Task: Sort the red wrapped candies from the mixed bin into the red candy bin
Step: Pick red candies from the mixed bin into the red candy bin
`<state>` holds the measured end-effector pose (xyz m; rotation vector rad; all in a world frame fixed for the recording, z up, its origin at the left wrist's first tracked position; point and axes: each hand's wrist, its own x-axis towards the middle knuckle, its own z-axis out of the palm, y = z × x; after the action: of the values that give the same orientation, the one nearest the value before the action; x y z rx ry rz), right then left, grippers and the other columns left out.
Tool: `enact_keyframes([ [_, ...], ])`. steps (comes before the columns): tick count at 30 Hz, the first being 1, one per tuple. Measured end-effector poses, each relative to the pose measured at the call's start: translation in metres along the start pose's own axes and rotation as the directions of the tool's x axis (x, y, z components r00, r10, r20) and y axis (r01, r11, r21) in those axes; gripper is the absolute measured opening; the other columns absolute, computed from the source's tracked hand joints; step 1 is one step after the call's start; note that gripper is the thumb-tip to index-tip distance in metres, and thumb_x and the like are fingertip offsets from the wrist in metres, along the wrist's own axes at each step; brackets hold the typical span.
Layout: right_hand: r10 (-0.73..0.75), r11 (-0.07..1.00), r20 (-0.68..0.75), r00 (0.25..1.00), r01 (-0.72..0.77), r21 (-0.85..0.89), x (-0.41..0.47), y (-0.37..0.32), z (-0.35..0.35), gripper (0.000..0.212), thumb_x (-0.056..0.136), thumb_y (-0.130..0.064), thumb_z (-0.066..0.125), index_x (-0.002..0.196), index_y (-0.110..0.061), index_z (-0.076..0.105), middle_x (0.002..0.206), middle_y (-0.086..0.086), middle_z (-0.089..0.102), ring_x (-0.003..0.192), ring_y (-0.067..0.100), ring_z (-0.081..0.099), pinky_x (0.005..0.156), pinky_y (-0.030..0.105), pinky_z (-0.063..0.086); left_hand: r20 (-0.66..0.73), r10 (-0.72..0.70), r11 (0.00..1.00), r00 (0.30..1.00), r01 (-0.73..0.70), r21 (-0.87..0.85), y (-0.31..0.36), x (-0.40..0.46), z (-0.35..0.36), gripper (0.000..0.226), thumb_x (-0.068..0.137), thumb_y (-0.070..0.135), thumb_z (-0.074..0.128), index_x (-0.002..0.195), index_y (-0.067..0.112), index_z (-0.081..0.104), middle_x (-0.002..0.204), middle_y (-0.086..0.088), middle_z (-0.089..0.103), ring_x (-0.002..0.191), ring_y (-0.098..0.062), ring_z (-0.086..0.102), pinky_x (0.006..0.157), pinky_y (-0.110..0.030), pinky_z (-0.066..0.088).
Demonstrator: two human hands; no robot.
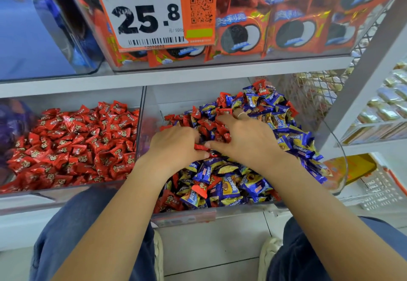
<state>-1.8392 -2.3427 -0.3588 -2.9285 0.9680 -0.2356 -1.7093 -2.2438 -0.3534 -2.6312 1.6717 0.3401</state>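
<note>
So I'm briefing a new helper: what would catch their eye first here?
Probably both hands, the left hand and right hand, buried in the mixed bin of red and blue candies at centre. Then the all-red candy bin to its left, and the big price tag above.

Red candy bin [13,194]: red wrappers; mixed bin [187,214]: blue-yellow, red.

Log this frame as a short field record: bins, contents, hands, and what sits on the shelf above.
mixed bin: right, clear-walled, red and blue-and-yellow wrapped candies heaped together
red candy bin: left, only red candies visible
left hand: on the mixed heap, fingers curled around red candies
right hand: spread over the heap, ring on one finger
shelf above: red cookie packs, price tag reading 25.8
</note>
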Motion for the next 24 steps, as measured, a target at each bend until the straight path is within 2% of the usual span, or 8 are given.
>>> enact_keyframes([
  [3,-0.023,0.996,0.081,0.996,0.030,-0.079,0.003,-0.002,0.006,0.070,0.082,-0.069,0.048,0.134,-0.022,0.046,0.129,0.006,0.049,0.102,0.025,0.060,0.064,0.030,0.039,0.002,0.004,1.000,1.000,-0.004,-0.026,-0.004,0.002,0.002,0.042,0.085,0.060,0.055,0.084,0.018,0.061,0.072,0.005,0.053,0.075,-0.018,0.055,0.054,-0.027,0.033],
  [7,-0.069,0.989,0.080,0.994,0.079,-0.126,0.004,0.001,0.007,0.046,0.092,-0.046,0.049,0.130,-0.019,0.048,0.120,0.008,0.054,0.097,0.027,0.061,0.062,0.030,0.037,-0.149,-0.080,0.989,0.986,0.060,-0.137,-0.004,0.006,-0.002,0.040,0.090,0.046,0.047,0.071,0.011,0.055,0.065,-0.001,0.052,0.065,-0.023,0.053,0.050,-0.027,0.031],
  [10,-0.075,0.986,0.063,0.995,0.083,-0.141,0.002,0.004,0.006,0.046,0.092,-0.041,0.050,0.132,-0.018,0.042,0.114,0.009,0.054,0.090,0.028,0.061,0.058,0.030,0.035,-0.213,-0.094,0.983,0.972,0.056,-0.174,0.000,0.014,-0.006,0.030,0.090,0.038,0.047,0.086,0.012,0.062,0.077,-0.005,0.062,0.074,-0.025,0.058,0.059,-0.031,0.043],
  [12,-0.088,0.987,0.070,0.994,0.097,-0.130,0.002,0.005,0.005,0.047,0.092,-0.042,0.052,0.131,-0.017,0.041,0.110,0.008,0.056,0.091,0.028,0.061,0.059,0.030,0.035,-0.217,-0.092,0.980,0.972,0.050,-0.193,0.002,0.021,-0.007,0.028,0.092,0.031,0.046,0.112,0.020,0.062,0.103,-0.007,0.066,0.094,-0.028,0.059,0.073,-0.034,0.048],
  [15,-0.119,0.991,0.050,0.992,0.122,-0.050,0.002,0.009,0.005,0.036,0.092,-0.038,0.052,0.122,-0.018,0.048,0.092,0.004,0.061,0.086,0.027,0.061,0.058,0.029,0.036,-0.102,-0.026,0.985,0.994,0.008,-0.175,0.000,0.032,-0.005,0.053,0.093,0.023,0.045,0.144,0.032,0.037,0.132,-0.010,0.056,0.103,-0.028,0.059,0.080,-0.033,0.048],
  [16,-0.120,0.992,0.032,0.992,0.121,-0.025,0.002,0.010,0.004,0.032,0.091,-0.037,0.052,0.118,-0.020,0.051,0.088,0.002,0.061,0.083,0.026,0.061,0.058,0.028,0.036,-0.025,0.014,0.985,1.000,-0.018,-0.173,0.001,0.035,-0.004,0.060,0.092,0.020,0.047,0.148,0.034,0.028,0.130,-0.011,0.056,0.094,-0.026,0.060,0.072,-0.030,0.047],
  [19,-0.104,0.994,0.014,0.995,0.103,0.033,0.000,0.013,0.002,0.028,0.087,-0.035,0.055,0.111,-0.023,0.056,0.078,-0.001,0.058,0.076,0.023,0.058,0.056,0.027,0.034,0.150,0.093,0.981,0.984,-0.065,-0.183,0.006,0.044,0.000,0.075,0.088,0.012,0.053,0.151,0.032,0.017,0.090,-0.006,0.061,0.063,-0.017,0.053,0.050,-0.028,0.037],
  [24,-0.018,0.974,-0.046,0.999,0.027,0.226,-0.003,0.026,-0.011,0.023,0.082,-0.031,0.062,0.105,-0.027,0.059,0.066,-0.009,0.053,0.065,0.017,0.053,0.049,0.025,0.036,0.074,0.095,0.988,0.993,-0.084,-0.128,0.008,0.048,0.006,0.052,0.089,0.007,0.051,0.138,0.021,0.041,0.104,-0.009,0.059,0.083,-0.022,0.058,0.062,-0.034,0.044],
])
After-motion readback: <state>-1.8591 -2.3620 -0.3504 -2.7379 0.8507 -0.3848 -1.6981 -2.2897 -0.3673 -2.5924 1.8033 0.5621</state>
